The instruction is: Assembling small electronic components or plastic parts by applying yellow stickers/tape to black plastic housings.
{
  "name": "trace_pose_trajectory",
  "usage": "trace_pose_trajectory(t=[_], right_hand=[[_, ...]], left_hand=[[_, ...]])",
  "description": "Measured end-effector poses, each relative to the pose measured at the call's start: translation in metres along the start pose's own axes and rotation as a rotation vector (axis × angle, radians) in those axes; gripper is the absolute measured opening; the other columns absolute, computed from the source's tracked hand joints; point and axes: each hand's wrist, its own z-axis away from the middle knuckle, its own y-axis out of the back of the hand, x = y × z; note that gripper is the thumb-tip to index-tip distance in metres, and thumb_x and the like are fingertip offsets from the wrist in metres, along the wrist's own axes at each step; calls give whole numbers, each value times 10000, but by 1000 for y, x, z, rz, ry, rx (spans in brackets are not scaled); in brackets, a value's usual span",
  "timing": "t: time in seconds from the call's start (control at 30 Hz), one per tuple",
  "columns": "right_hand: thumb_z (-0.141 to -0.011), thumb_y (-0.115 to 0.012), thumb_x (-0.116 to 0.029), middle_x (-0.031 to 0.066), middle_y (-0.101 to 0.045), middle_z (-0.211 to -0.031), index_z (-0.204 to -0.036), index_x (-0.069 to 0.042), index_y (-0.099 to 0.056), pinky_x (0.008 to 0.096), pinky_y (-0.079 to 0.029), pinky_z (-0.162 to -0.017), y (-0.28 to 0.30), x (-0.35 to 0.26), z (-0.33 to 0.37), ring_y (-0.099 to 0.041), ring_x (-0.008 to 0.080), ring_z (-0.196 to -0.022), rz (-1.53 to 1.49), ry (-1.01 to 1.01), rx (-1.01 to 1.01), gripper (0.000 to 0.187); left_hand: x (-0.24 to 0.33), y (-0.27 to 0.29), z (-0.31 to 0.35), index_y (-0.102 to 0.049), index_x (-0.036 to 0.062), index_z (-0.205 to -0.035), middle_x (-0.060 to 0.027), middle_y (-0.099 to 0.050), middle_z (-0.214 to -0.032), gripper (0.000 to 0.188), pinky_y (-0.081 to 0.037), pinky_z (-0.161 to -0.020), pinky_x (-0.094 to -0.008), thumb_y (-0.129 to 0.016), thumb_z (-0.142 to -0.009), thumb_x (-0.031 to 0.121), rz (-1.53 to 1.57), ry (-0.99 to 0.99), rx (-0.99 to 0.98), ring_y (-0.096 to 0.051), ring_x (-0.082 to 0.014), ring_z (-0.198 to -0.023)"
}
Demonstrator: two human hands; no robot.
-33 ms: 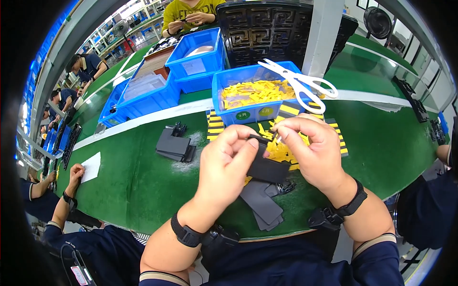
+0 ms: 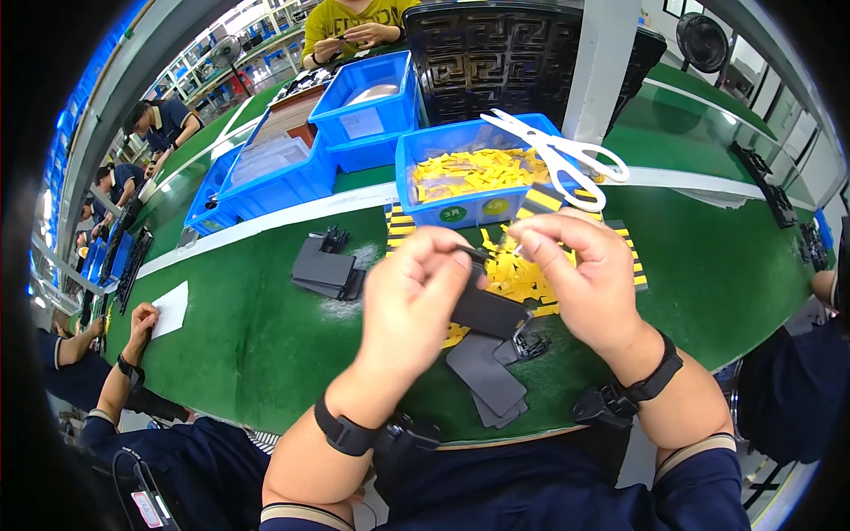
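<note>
My left hand (image 2: 409,292) is closed on a flat black plastic piece (image 2: 489,311), thumb and forefinger pinching its upper end. The piece hangs tilted over the table, its lower end toward the right. Beside it, my right hand (image 2: 584,270) has thumb and forefinger pinched together; what they hold is too small and blurred to make out. A black-and-yellow striped strip (image 2: 540,200) shows just above those fingertips. Under both hands lies a heap of small yellow pieces (image 2: 522,279). Nearer me, a stack of flat black pieces (image 2: 485,379) rests on the green table.
A blue bin (image 2: 452,212) of yellow pieces stands ahead, white scissors (image 2: 553,155) across its right edge. More black pieces (image 2: 323,270) lie to the left. Other blue bins (image 2: 279,190) stand back left, near a metal post (image 2: 598,80). A co-worker's hand (image 2: 142,323) holds white paper.
My left hand has shifted slightly left and up, and the black piece in it has tilted. The right hand stays almost in place, still pinched.
</note>
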Motion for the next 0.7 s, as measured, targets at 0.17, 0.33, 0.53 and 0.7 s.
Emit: trace_pose_trajectory(t=[0.17,0.33,0.53,0.7], right_hand=[[-847,-553,0,24,-570,-753,-1341,1,-375,230,-475,-720,5,-1,0,-564,84,-724,-124,-163,33,524],[-826,-575,25,33,-585,-775,-1341,26,-343,239,-485,-738,-2,1,3,-591,101,-770,-120,-204,16,565],[-767,-668,-20,49,-658,-818,-967,28,-613,236,-481,-676,-7,-2,5,-599,88,-742,-371,-319,-55,213],[-788,-656,-1,63,-659,-914,-1027,20,-609,241,-489,-740,-6,2,4,-613,111,-822,-667,-353,-102,245]], left_hand=[[5,77,-32,-628,8,-884,-61,-626,-707,163,-433,-587,-263,-520,-807,102,-473,-110,426,-561,-111,-648],[-3,100,-35,-634,2,-930,-136,-643,-776,226,-478,-698,-334,-592,-766,151,-1149,-266,607,-617,-261,-712],[14,15,-10,-626,35,-972,-57,-626,-822,208,-484,-630,-235,-654,-766,43,-447,-348,-98,-592,-110,-685],[3,10,-10,-571,27,-1000,-28,-615,-837,189,-477,-636,-224,-605,-815,7,119,-20,-196,-577,-83,-692]])
